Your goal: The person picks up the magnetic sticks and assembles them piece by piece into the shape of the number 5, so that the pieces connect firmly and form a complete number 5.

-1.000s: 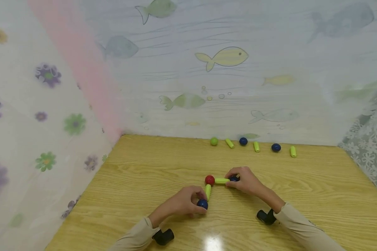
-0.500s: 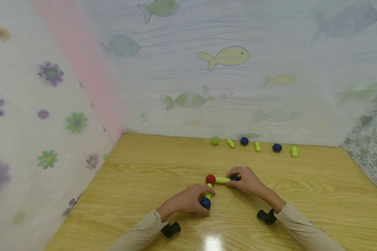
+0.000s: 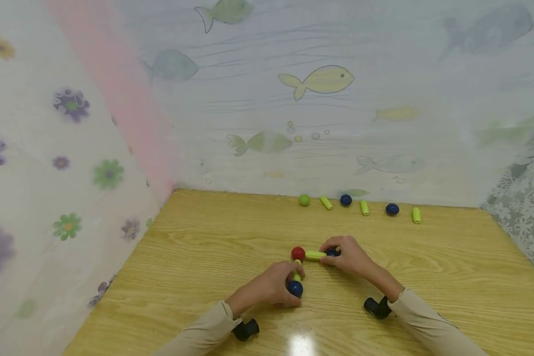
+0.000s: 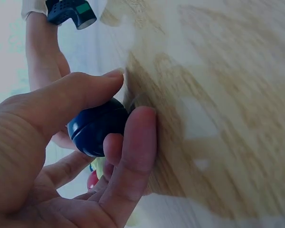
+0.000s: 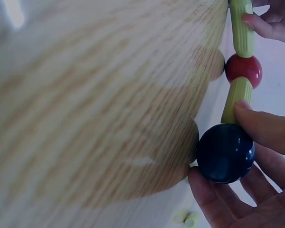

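Observation:
A red ball (image 3: 298, 253) joins two ridged yellow-green rods on the table. My left hand (image 3: 273, 284) grips a dark blue ball (image 3: 295, 289) at the near end of one rod (image 3: 297, 275), its thumb and fingers curled round it; a fingertip lies over that rod. With my right hand (image 3: 347, 255) I hold the second dark blue ball (image 5: 225, 153), at the end of the other rod (image 3: 315, 255), the thumb on the rod. Much of this ball is hidden by fingers in the head view.
Along the table's back edge lie a green ball (image 3: 304, 200), two dark blue balls (image 3: 345, 200) and several loose yellow-green rods (image 3: 416, 215). A black wrist camera (image 3: 245, 330) hangs from the left sleeve, another camera (image 3: 377, 307) from the right. Printed cloth walls stand behind and left.
My left hand has moved slightly right with its blue ball, bringing the ball up against the rod below the red ball. A finger has come over the rod. My right hand stays put.

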A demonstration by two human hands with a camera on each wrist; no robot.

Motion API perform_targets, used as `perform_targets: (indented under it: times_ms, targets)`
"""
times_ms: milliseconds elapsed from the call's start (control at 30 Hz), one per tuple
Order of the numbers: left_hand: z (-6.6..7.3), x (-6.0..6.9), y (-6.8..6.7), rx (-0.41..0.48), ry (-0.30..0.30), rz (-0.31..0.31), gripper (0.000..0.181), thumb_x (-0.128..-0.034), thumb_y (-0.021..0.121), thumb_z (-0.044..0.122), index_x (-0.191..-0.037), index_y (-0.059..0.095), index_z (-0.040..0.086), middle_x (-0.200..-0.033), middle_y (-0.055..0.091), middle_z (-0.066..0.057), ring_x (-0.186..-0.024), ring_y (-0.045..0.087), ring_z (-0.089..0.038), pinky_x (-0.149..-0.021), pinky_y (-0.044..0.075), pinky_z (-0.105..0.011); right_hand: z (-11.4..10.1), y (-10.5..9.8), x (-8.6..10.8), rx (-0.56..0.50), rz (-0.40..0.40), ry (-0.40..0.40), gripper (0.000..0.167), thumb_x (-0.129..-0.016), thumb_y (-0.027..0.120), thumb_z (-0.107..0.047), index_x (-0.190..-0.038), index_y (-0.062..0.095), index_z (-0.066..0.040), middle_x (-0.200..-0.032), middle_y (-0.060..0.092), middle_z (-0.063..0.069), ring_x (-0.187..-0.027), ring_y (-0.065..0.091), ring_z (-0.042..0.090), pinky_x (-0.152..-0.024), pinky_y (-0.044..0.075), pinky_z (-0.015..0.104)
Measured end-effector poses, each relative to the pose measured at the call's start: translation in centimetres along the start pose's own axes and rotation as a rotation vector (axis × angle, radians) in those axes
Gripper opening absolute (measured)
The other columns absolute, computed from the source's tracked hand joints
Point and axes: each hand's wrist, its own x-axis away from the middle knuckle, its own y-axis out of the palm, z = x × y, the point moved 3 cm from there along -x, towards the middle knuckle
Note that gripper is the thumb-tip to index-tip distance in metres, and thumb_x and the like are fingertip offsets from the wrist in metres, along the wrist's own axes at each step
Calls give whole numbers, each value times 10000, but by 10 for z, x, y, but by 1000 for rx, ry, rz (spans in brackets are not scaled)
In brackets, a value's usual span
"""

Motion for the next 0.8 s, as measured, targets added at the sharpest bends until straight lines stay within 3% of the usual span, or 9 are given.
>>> perform_targets:
  times_ms: [167, 333, 500, 667, 800]
  targets:
    - [1, -4, 2, -84, 2, -32, 549, -725, 839, 289, -1203, 593, 179, -975, 555, 49, -856, 508, -69, -682, 452, -179, -1, -1, 0, -2, 0, 2, 137, -816, 751, -143, -929, 726, -69, -861, 680, 4, -751, 609, 110, -649, 502, 259]
    - [5, -5, 1, -146, 3, -57, 442, -742, 818, 344, -1093, 595, 193, -965, 550, 61, -833, 499, -60, -657, 447, -179, 0, 0, 0, -14, -2, 10, 135, -816, 753, -149, -927, 725, -77, -856, 675, -6, -751, 607, 111, -645, 498, 250]
    - [6, -4, 0, -128, -1, -28, 388, -730, 830, 325, -997, 582, 193, -902, 522, 71, -784, 482, -68, -626, 443, -184, 1, 1, -1, -13, -2, 17, 130, -815, 755, -157, -922, 725, -89, -856, 674, -18, -753, 606, 111, -644, 495, 247]
    - [6, -4, 0, -114, 8, 18, 408, -722, 837, 307, -1004, 575, 173, -909, 519, 68, -813, 480, -74, -650, 441, -180, 1, 1, -1, -9, 1, 22, 124, -817, 753, -156, -915, 726, -85, -851, 675, -22, -750, 601, 106, -645, 494, 250]
    - [5, -2, 1, -51, 3, 24, 417, -728, 833, 295, -1029, 578, 162, -916, 518, 61, -824, 484, -88, -656, 454, -191, 1, 0, -1, -11, -1, 25, 118, -819, 751, -153, -912, 727, -86, -847, 675, -25, -749, 598, 102, -644, 491, 245]
